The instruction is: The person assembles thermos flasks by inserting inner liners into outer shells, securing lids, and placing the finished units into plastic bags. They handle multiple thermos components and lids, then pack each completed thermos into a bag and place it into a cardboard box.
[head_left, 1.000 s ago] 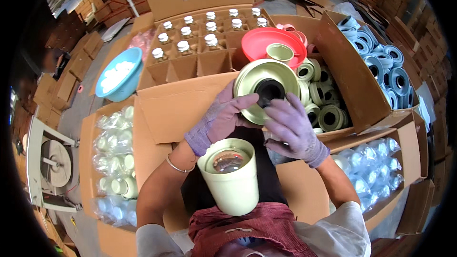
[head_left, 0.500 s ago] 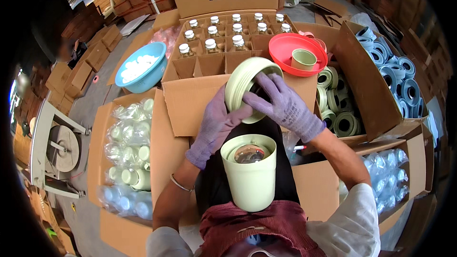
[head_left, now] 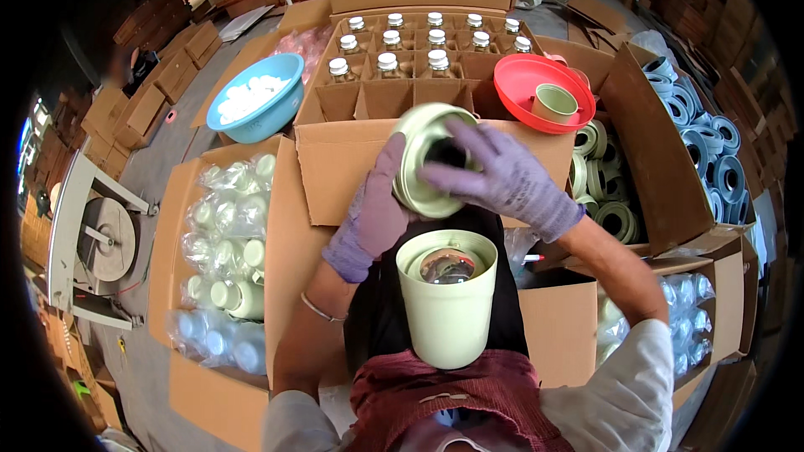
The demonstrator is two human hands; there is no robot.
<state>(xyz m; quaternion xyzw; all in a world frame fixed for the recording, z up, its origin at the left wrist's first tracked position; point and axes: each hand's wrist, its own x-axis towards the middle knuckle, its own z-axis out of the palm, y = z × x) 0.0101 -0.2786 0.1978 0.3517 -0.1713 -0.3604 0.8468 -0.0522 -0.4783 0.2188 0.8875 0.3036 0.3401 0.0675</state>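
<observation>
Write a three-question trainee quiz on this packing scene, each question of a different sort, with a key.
1. True or false: both the left hand and the right hand are on the pale green lid.
2. What lies in the blue bowl? A) white caps B) rolls of tape C) glass jars
3. Fill in: the small green cup sits in the ___ bowl.

Key:
1. True; gloved fingers grip it from both sides, above the green canister.
2. A.
3. Red.

Matt plastic cup [head_left: 448,305], knit cloth gloves [head_left: 511,180], brown cardboard boxes [head_left: 352,172]
</observation>
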